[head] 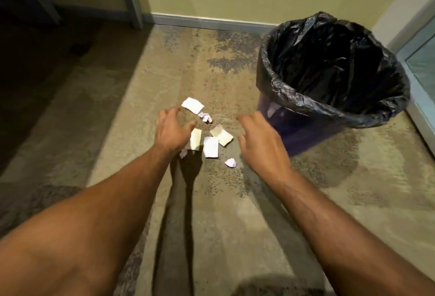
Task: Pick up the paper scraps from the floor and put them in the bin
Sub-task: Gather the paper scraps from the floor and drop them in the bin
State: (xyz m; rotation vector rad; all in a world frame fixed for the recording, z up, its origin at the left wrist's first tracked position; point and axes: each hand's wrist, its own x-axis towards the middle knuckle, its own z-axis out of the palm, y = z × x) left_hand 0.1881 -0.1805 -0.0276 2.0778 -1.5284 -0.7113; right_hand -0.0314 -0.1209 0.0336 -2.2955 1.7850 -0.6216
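White and cream paper scraps lie scattered on the mottled carpet between your two outstretched hands, some flat, a few crumpled, none of them in the bin yet. Your left hand hovers over the left edge of the pile with fingers spread and loosely bent, holding nothing, and your right hand hangs just right of the scraps, fingers spread and empty too. Further right, close to your right hand, the blue bin stands upright with its black liner folded over the rim.

left hand covering some paper scraps, bin bottom unseen
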